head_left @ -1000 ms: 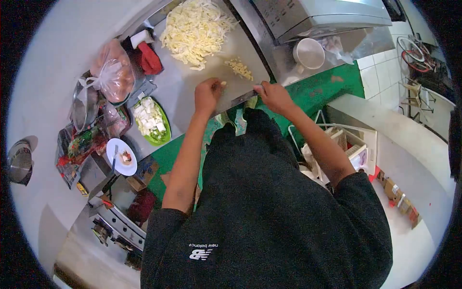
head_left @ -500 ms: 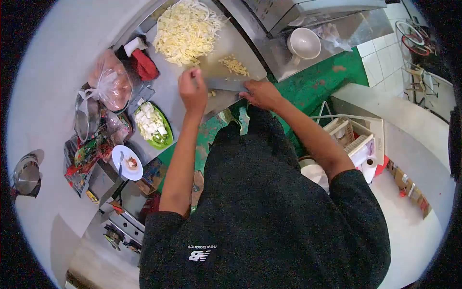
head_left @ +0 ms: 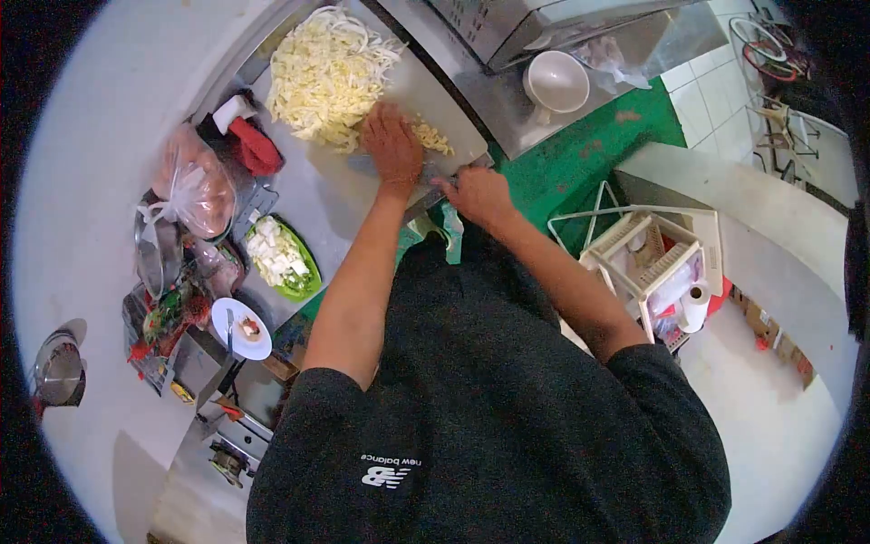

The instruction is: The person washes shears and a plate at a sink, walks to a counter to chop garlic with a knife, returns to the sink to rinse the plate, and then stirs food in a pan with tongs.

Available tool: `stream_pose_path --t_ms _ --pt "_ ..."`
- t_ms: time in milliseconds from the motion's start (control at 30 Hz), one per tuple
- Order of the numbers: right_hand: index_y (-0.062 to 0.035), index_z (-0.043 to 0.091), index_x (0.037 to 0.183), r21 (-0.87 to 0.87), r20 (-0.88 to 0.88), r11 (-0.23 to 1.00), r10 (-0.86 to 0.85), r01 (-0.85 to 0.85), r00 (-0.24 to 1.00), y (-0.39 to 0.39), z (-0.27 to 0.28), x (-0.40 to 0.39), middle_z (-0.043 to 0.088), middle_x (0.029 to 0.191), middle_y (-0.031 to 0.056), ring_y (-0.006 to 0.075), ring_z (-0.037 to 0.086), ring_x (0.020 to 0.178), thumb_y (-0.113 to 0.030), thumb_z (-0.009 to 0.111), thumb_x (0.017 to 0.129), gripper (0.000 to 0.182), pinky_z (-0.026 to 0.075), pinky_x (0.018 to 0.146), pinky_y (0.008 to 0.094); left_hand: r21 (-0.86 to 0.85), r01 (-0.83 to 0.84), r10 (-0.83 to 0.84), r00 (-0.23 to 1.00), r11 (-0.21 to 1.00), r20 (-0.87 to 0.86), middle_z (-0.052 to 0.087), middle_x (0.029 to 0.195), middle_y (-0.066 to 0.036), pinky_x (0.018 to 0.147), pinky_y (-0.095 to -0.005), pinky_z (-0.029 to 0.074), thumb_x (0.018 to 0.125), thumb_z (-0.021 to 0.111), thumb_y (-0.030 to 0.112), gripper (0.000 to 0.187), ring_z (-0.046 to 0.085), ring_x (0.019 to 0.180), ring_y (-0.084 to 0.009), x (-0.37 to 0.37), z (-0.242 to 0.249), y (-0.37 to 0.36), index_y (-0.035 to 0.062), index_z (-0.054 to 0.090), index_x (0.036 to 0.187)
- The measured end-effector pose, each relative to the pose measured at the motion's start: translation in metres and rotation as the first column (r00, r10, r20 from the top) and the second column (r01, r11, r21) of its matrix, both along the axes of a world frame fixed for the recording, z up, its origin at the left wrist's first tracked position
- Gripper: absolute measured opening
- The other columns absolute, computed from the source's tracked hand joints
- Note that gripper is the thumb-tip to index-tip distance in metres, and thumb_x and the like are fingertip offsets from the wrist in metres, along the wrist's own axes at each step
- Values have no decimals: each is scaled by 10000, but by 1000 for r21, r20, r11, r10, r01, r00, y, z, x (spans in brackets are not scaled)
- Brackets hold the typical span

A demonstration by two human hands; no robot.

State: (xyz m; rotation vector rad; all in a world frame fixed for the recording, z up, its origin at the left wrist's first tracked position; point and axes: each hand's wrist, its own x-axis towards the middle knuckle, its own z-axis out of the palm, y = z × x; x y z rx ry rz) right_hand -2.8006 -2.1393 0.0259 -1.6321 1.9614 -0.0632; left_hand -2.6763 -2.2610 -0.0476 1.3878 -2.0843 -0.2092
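My right hand [head_left: 480,195] is closed around the handle of a knife at the near edge of the cutting board [head_left: 458,113]. The knife's blade [head_left: 363,165] lies low over the board, partly hidden beneath my left hand [head_left: 392,145]. That left hand rests palm down with its fingers stretched forward, between two heaps. Beyond and to its left is a large pile of shredded cabbage [head_left: 331,72]. Just right of its fingers sit small chopped pale-yellow pieces [head_left: 433,138], which look like garlic. Whatever lies directly under the palm is hidden.
A green tray [head_left: 304,281] of white cubes and chopped greens stands left, near a white plate [head_left: 254,343] with a utensil. Behind them are a tied plastic bag [head_left: 198,190] and a red cloth [head_left: 257,148]. A white bowl [head_left: 555,82] sits on the right-hand counter.
My left hand has come down from a raised, curled pose to lie flat over the blade, moving right. My right hand stays on the knife, slightly lower in view. The camera has shifted a little.
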Motion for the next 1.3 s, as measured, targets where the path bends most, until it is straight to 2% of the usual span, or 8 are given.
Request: stream_pose_path --t_ms 267,500,567,767,867,1067,1133,1300 --pt "-16 681 669 -78 -38 995 -73 70 997 8 -23 5 650 632 192 362 669 593 -657 513 881 696 528 528 459 133 -150 136 985 980 107 474 1341 -218 1037 -532 302 963 473 236 355 424 1243 -394 -13 17 0 11 500 1236" --pt "-13 672 604 108 41 987 -120 115 992 5 -24 2 622 588 210 370 658 578 -724 458 869 789 513 507 461 114 -174 145 963 978 225 490 1349 -169 1013 -505 321 980 476 264 333 435 1237 -365 -15 8 -2 58 544 1232" --pt "-8 673 608 142 39 980 -147 140 988 4 -24 -2 617 582 214 375 658 584 -742 445 863 810 514 515 465 233 -139 85 970 962 230 488 1368 -152 1010 -505 321 979 482 280 336 432 1245 -358 -15 9 -2 76 550 1237" --pt "6 672 645 285 143 948 -187 141 972 -3 -26 -12 624 608 212 399 652 606 -761 422 861 835 515 563 501 261 -157 70 947 953 313 478 1383 -145 1023 -530 298 977 476 275 359 437 1242 -360 -16 11 -5 92 544 1278" --pt "-4 677 674 382 157 914 -209 136 965 -5 -34 -14 633 634 213 400 649 599 -737 440 873 795 512 547 495 269 -169 84 950 948 301 465 1394 -138 1026 -532 293 970 486 287 379 433 1238 -362 -16 10 -7 107 539 1299" --pt "7 656 655 319 151 948 -69 18 986 16 -67 -9 607 607 227 397 648 600 -689 496 882 749 500 516 487 295 -192 104 952 936 289 469 1396 -126 1017 -531 294 950 514 323 393 437 1232 -355 -11 -7 -5 129 550 1290" --pt "15 648 638 428 146 898 -181 103 973 1 -49 -10 606 599 230 405 641 587 -688 512 873 754 500 522 495 307 -204 113 950 930 289 481 1386 -127 1011 -534 296 951 514 327 383 445 1225 -354 -11 -4 -4 130 557 1277" --pt "13 654 620 342 113 926 -206 156 972 -10 -33 -8 622 618 238 408 651 616 -700 511 864 767 512 564 501 235 -184 135 969 954 207 478 1392 -125 1009 -542 290 954 512 340 374 440 1228 -347 -14 1 -8 134 560 1262"
